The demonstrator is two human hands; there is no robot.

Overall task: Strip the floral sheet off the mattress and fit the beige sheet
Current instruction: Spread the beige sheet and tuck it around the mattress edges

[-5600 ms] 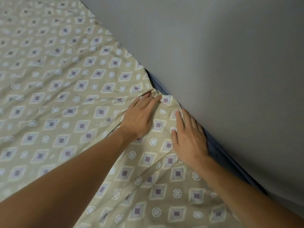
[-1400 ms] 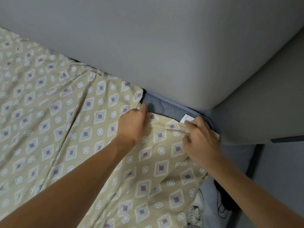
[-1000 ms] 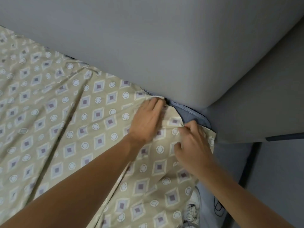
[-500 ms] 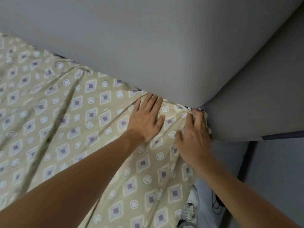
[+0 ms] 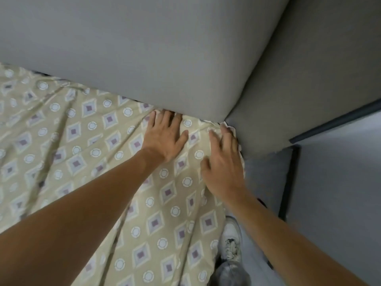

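my left hand lies flat on the beige sheet, fingers straight and a little spread, the fingertips pushed right up to the foot of the grey padded headboard where the cloth meets it; it holds nothing, it only presses; my right hand rests on the corner of the same sheet, just beside the left hand and nearer the bed's edge, fingers stretched and loose over the bunched, gathered hem; the fingertips touch that crumpled white edge at the angle where the headboard turns, but i cannot tell whether any finger is hooked under it; the sheet itself is beige with a print of lilac diamonds and white rings, and it covers the whole of the mattress that shows, lying in long creases that run away from my hands toward the left and down; its corner hangs over the mattress edge below my right wrist; the mattress is hidden under the cloth here; to the right of the headboard stands a second grey panel with a dark strip along its lower edge; down on the pale floor, just beside the hanging sheet, i see my white laced shoe and a grey trouser leg above it.
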